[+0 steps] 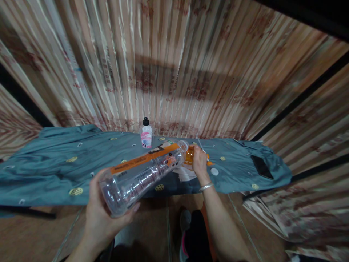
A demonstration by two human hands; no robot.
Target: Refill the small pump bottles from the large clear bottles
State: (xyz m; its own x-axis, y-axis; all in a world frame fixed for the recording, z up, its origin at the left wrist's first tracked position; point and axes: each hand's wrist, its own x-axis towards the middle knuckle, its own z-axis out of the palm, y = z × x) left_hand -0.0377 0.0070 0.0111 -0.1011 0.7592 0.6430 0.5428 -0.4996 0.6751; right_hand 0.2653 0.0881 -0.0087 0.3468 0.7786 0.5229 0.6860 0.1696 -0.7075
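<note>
Stretching across the frame from the left edge, the worktop wears a wrinkly blue-green cloth, so small things might wobble on it. At the lower left, the left hand has its fingers wrapped around the bottom of a big clear bottle. The bottle slants up to the middle of the frame, and I see no cap on its neck. It is long, so a little turn of this hand should swing the neck a lot; slow and gentle looks best. Behind it stands a small bottle with a black top, and bumping that would be easy. A white scrap lies just right of the middle. Above it is an orange thing, next to the bottle's neck; I cannot tell if they touch. The right hand seems to have its fingers curled around it, but some of them are hidden. Holding it steady and lining it up with the neck should help. A white round piece lies near that wrist, and a dark flat phone rests farther right, safely away.
</note>
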